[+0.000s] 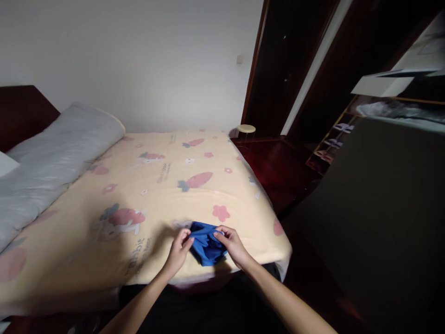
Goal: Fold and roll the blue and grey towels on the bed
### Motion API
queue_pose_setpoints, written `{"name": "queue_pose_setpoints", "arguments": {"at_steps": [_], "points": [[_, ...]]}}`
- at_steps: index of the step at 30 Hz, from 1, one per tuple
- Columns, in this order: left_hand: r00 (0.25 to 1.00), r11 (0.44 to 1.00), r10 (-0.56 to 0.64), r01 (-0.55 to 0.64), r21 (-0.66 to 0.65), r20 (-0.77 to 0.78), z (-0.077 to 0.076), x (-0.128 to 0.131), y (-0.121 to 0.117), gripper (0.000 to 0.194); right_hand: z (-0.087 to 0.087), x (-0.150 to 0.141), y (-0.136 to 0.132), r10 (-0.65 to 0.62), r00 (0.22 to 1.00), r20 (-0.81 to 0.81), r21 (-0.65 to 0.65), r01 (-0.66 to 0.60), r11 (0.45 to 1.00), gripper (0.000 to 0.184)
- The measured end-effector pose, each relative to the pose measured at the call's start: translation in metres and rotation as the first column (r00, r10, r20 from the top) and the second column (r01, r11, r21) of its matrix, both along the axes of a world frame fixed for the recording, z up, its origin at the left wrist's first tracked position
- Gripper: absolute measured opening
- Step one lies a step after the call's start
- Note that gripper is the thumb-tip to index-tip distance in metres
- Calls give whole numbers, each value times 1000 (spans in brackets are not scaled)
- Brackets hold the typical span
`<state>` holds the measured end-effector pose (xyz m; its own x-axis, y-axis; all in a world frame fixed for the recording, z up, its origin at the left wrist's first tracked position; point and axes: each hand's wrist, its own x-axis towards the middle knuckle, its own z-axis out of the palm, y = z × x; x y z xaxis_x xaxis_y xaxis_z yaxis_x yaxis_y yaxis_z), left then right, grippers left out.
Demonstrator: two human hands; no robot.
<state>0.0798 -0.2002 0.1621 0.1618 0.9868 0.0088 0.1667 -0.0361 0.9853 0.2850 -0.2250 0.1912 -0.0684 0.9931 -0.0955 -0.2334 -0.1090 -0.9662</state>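
Blue cloth (207, 248) at the near edge of the bed (248, 227), pinched by the left hand (180, 248) at one side and the right hand (232, 243) at the other. Loose folds sag between; slackened fingertips could let it slip over the edge.

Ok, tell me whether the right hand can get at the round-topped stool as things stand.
Probably not: the right hand holds the blue cloth, and the stool stands off by the far corner of the bed.
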Motion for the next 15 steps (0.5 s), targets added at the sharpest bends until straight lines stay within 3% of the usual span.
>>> {"name": "queue_pose_setpoints", "arguments": {"at_steps": [3, 6, 9, 12, 15], "points": [[979, 988, 138, -125, -91, 154, 10, -4, 8, 30, -1, 13, 5, 124, 947, 297, 99, -160, 982, 27], [976, 983, 181, -184, 7, 123, 23, -11, 14, 27, -6, 29, 10, 128, 737, 664, 135, -287, 948, 9], [988, 976, 119, -99, 192, -96, 33, -23, 19, 19, -13, 46, 17, 21, 516, 857, 108, -219, 970, 27], [925, 930, 54, 92, 356, -377, 38, -36, 22, 12, -19, 62, 24, -42, 438, 898, 91, -92, 992, 26], [834, 872, 82, 205, 445, -545, 40, -45, 26, 21, -21, 75, 29, -112, 357, 928, 114, 15, 993, 26]]}}
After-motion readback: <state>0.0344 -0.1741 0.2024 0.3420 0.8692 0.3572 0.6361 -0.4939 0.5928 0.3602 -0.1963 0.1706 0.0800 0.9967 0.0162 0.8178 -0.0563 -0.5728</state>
